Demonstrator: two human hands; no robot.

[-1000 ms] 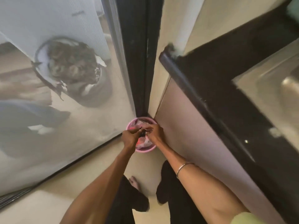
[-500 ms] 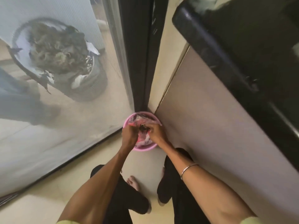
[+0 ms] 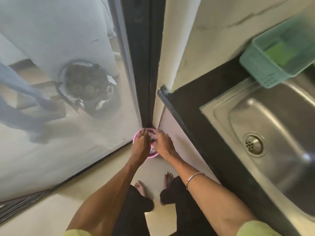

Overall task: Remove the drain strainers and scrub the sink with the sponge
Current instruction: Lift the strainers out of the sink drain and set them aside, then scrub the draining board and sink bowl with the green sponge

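Note:
I stand over a small pink bin [image 3: 136, 139] on the floor in the corner, and both hands reach into it. My left hand [image 3: 140, 144] and my right hand [image 3: 164, 144] meet fingertip to fingertip and pinch a small dark thing [image 3: 153, 137] that is mostly hidden by the fingers. The steel sink [image 3: 272, 126] lies to the right, its round drain [image 3: 254, 145] showing several holes. A green sponge [image 3: 279, 51] rests in a teal basket [image 3: 255, 72] at the sink's back edge.
A black counter edge [image 3: 187, 126] runs between the bin and the sink, with a pale cabinet front [image 3: 177, 133] below. A glass door [image 3: 68, 116] with a dark frame [image 3: 144, 65] stands at the left. My bare feet [image 3: 167, 178] are on the beige floor.
The view has swung to the right and up, so the sink, drain and teal basket now show. Both hands stay over the pink bin, still together at the fingertips.

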